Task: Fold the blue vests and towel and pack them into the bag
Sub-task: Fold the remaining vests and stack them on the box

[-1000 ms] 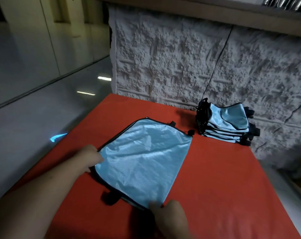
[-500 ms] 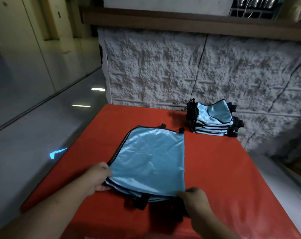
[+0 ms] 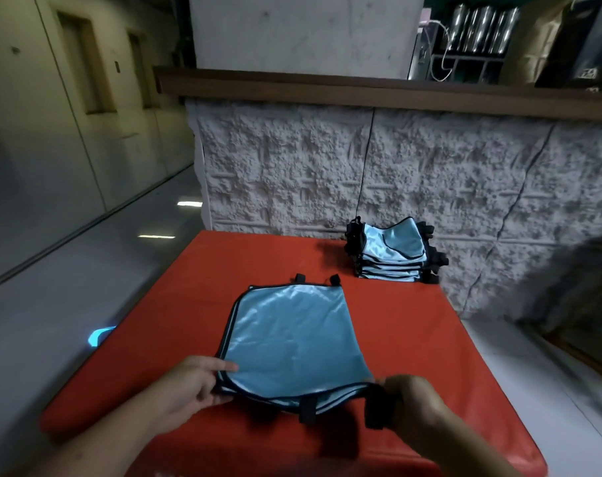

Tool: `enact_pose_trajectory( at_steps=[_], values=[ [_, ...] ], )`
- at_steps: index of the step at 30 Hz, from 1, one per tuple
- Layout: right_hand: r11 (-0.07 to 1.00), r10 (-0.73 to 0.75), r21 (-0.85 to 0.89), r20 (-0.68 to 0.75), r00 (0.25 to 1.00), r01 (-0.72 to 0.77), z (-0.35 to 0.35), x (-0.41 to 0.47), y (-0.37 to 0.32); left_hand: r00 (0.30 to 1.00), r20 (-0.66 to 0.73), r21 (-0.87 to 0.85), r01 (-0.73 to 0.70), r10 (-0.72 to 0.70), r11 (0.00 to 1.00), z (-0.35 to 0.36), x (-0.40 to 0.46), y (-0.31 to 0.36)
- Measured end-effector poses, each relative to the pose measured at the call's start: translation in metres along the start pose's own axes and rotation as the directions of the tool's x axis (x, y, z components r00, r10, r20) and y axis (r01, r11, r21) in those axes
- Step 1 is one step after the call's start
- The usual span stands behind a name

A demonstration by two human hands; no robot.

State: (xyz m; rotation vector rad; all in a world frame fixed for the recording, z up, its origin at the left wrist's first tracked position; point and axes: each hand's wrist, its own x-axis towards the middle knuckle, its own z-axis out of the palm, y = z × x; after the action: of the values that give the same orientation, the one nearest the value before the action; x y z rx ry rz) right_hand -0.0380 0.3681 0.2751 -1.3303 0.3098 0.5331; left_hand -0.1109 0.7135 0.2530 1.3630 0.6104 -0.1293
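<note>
Item in hand: a shiny light-blue vest with black edging and black strap tabs point(image 3: 292, 342) lies flat at the near middle of the table, folded to a rough rectangle of several layers; its near edge is lifted slightly off the surface.
Left hand: the left hand point(image 3: 193, 382) pinches the vest's near left corner, thumb on top and fingers underneath.
Right hand: the right hand point(image 3: 408, 395) is clamped on the near right corner, fingers curled round the black edge.
Completed work: a stack of folded light-blue vests with black straps point(image 3: 392, 251) sits at the far right of the table, close against the wall and well apart from the vest in hand.
Stage, as judged: the current vest appears part-folded, with one further fold likely, near edge over to far edge, before it joins the stack.
Outstanding: no towel and no bag appear in view; packing is judged not yet begun.
Surface: a red padded table top point(image 3: 413, 339) with a smooth, faintly glossy covering.
Room: a rough white textured wall panel point(image 3: 430, 173) under a brown wooden ledge point(image 3: 327, 89) stands behind the table; a pale glossy floor point(image 3: 69, 287) runs along the left; lighting is dim.
</note>
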Motion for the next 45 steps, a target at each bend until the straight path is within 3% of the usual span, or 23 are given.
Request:
enact_pose_trajectory(
  at_steps=[2,5,7,11,15,21,24,27,30,33,38,39,42,45],
  values=[
    [0.997,-0.074,0.023,0.136,0.988,0.071,-0.003,-0.01,-0.008,0.995,0.088,0.124,-0.057,0.046,0.991,0.0,-0.007,-0.002],
    [0.963,-0.203,-0.112,0.303,0.931,0.247,-0.011,-0.011,-0.006,0.983,0.055,0.369,-0.182,0.174,0.911,-0.003,-0.001,-0.011],
    [0.911,-0.282,-0.202,0.327,0.902,0.359,-0.012,-0.008,-0.006,0.964,0.055,0.518,-0.251,0.261,0.818,-0.004,0.003,-0.015],
    [0.771,-0.444,-0.317,0.356,0.822,0.553,-0.006,-0.016,-0.011,0.92,0.088,0.579,-0.359,0.382,0.732,-0.003,0.008,-0.022],
    [0.778,-0.423,-0.359,0.308,0.852,0.516,-0.012,-0.011,-0.007,0.9,0.031,0.65,-0.349,0.435,0.675,0.002,-0.004,-0.009],
    [0.686,-0.434,-0.562,0.195,0.88,0.463,-0.022,-0.001,-0.002,0.882,0.135,0.711,-0.403,0.451,0.576,-0.002,-0.005,-0.005],
    [0.636,-0.445,-0.648,0.136,0.885,0.419,-0.02,-0.001,-0.005,0.81,0.174,0.812,-0.44,0.559,0.384,0.001,-0.003,0.002],
    [0.472,-0.503,-0.759,0.186,0.844,0.449,-0.018,0.0,-0.01,0.735,0.255,0.861,-0.468,0.628,0.198,0.001,-0.001,0.01],
    [0.27,-0.566,-0.854,0.233,0.791,0.445,-0.022,0.001,-0.013,0.716,0.357,0.853,-0.512,0.6,0.104,-0.002,-0.002,0.018],
    [0.246,-0.543,-0.832,0.307,0.782,0.497,-0.024,-0.004,-0.018,0.759,0.369,0.85,-0.509,0.537,0.135,-0.007,-0.009,0.022],
    [0.244,-0.373,-0.839,0.382,0.846,0.487,-0.031,-0.009,-0.022,0.823,0.393,0.815,-0.518,0.41,0.26,-0.018,-0.02,0.025],
    [0.262,-0.342,-0.828,0.4,0.85,0.495,-0.032,-0.008,-0.023,0.834,0.401,0.81,-0.516,0.38,0.278,-0.019,-0.021,0.028],
    [0.464,-0.334,-0.74,0.363,0.87,0.487,-0.031,-0.005,-0.027,0.866,0.402,0.798,-0.491,0.298,0.349,-0.02,-0.018,0.036],
    [0.502,-0.321,-0.688,0.414,0.852,0.524,-0.028,-0.001,-0.034,0.867,0.429,0.762,-0.499,0.254,0.412,-0.016,-0.008,0.041]
  ],
)
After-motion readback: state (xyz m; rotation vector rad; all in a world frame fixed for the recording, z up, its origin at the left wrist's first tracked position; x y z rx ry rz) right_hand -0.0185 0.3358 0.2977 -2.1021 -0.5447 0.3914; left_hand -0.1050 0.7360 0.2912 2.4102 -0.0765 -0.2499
